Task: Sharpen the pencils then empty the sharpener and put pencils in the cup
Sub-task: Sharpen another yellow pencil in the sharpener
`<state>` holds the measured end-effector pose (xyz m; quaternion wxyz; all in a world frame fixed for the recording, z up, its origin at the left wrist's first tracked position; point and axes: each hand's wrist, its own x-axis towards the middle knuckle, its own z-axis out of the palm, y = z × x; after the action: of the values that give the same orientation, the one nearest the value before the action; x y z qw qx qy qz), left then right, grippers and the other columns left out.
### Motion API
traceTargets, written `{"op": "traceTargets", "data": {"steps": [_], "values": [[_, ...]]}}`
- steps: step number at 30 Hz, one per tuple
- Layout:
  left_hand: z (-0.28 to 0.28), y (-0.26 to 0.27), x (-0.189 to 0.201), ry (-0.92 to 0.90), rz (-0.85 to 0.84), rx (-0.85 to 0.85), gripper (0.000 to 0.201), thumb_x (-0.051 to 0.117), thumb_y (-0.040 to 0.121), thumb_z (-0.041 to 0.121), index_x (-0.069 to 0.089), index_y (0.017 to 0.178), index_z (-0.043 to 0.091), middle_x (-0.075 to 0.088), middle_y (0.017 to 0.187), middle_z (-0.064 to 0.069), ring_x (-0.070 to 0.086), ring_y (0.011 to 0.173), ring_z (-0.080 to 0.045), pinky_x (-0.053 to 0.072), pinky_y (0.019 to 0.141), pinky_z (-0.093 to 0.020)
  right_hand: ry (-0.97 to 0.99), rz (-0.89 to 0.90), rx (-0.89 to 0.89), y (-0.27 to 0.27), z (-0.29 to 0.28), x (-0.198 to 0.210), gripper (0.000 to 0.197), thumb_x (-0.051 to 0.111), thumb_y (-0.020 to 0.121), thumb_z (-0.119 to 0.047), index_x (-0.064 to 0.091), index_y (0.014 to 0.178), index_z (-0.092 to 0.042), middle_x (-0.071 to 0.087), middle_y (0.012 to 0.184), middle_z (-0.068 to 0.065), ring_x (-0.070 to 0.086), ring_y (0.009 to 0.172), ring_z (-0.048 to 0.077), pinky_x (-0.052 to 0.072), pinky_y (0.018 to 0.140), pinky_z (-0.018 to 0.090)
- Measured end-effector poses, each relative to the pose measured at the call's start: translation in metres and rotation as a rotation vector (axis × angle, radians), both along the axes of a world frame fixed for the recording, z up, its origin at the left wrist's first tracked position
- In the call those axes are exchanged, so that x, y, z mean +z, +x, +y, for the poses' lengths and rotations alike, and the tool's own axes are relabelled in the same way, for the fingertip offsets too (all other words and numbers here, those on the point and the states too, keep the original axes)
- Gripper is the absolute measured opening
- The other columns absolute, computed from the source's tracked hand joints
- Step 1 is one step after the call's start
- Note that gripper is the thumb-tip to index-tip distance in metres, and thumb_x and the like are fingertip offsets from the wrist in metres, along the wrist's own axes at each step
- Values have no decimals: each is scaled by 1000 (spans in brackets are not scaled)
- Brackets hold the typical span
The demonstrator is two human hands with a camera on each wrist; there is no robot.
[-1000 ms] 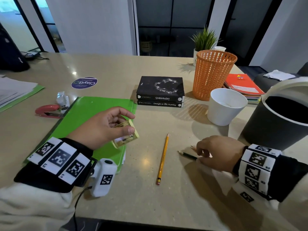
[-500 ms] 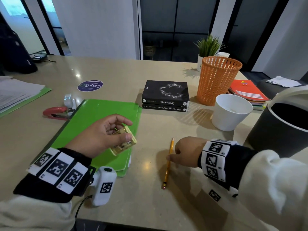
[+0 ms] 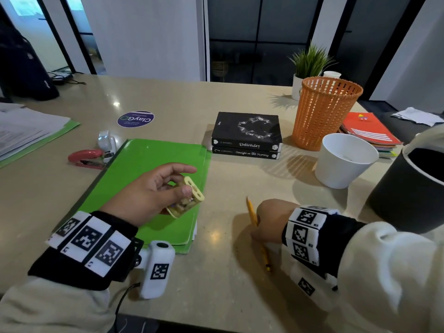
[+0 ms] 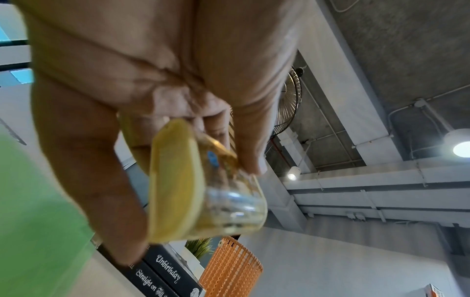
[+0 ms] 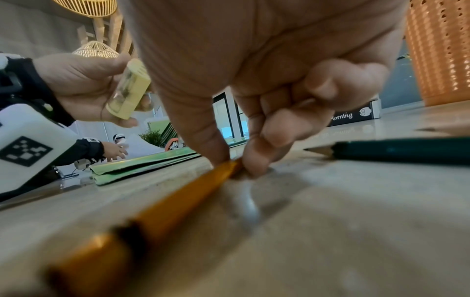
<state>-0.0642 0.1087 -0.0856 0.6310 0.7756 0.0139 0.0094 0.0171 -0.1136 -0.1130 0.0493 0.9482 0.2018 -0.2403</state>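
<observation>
My left hand (image 3: 153, 195) holds a small yellow sharpener (image 3: 187, 199) with a clear shavings box above the green folder (image 3: 144, 169); thumb and fingers pinch its sides (image 4: 203, 191). My right hand (image 3: 269, 219) is down on the table, thumb and fingertips pinching the yellow pencil (image 3: 251, 211) at mid-length (image 5: 229, 166). The pencil's eraser end (image 3: 268, 267) points toward me. A dark green sharpened pencil (image 5: 396, 150) lies on the table just right of that hand, hidden in the head view. The white cup (image 3: 343, 159) stands at the right.
A dark round bin (image 3: 408, 188) stands at the far right edge. An orange mesh basket (image 3: 324, 116) and two stacked black books (image 3: 247, 135) sit behind. A red stapler (image 3: 86, 158) lies left of the folder. Papers (image 3: 24, 133) lie at far left.
My right hand left the dark green pencil, moved left to the yellow pencil and pinched it. The left hand turned the sharpener so its holes face up.
</observation>
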Motion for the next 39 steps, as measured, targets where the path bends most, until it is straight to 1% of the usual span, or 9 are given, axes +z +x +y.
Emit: {"op": "traceTargets", "data": {"steps": [5,10,12,15,18,25,28,34,39], "values": [[1,2,-6,28,41,-70,53,74,62,43,55,111,44,65,80,8,63,67,-14,50,55,-26,-17,24,34,-2,-1,5,38,57,81,-35,42,53,-15,35,52,-1,36,48,18,32,49,24],[0,2,-4,166,44,-39,42,58,74,42,44,112,57,64,85,18,62,76,-5,44,72,-28,87,-39,70,-9,-8,21,26,54,81,-40,60,76,-15,50,67,-1,48,59,17,39,54,25],[0,1,-3,194,61,-41,36,57,84,39,43,112,58,63,83,21,61,76,-7,44,74,-29,167,-96,83,-13,-16,32,18,52,81,-39,55,76,-22,54,73,-4,50,64,14,38,54,24],[-1,3,-2,150,131,-46,39,51,91,19,44,114,50,62,77,20,59,69,-9,45,65,-28,292,-202,88,-15,-33,44,21,54,79,-37,42,68,-24,49,67,-6,45,60,9,31,49,23],[-9,7,1,39,197,-82,49,53,86,2,47,116,39,62,91,4,58,69,-14,47,64,-30,402,-235,112,-13,-54,45,18,55,80,-35,41,71,-28,51,65,-8,47,62,10,36,52,24],[-29,17,1,-131,181,-85,65,71,54,7,51,110,33,64,107,-13,67,81,-21,56,69,-27,617,-257,145,-8,-88,31,9,51,90,-28,53,96,-34,60,81,-9,53,73,9,46,69,26],[-34,22,-2,-264,178,-65,57,71,63,-5,54,109,25,65,99,-16,68,72,-17,57,63,-22,655,-264,155,-7,-94,26,11,51,91,-26,57,100,-32,57,87,-10,52,78,8,44,72,24],[-40,26,-9,-361,252,-24,33,51,81,2,56,106,22,54,105,-15,57,74,-24,56,51,-31,701,-300,137,-5,-98,12,13,51,91,-26,57,101,-29,51,86,-12,48,73,3,40,69,20],[-48,27,-8,-371,268,11,22,43,88,-2,54,99,13,59,89,-12,57,62,-17,50,42,-23,719,-338,112,-3,-99,6,15,53,90,-25,62,103,-24,51,86,-12,46,70,2,41,71,21]]}}
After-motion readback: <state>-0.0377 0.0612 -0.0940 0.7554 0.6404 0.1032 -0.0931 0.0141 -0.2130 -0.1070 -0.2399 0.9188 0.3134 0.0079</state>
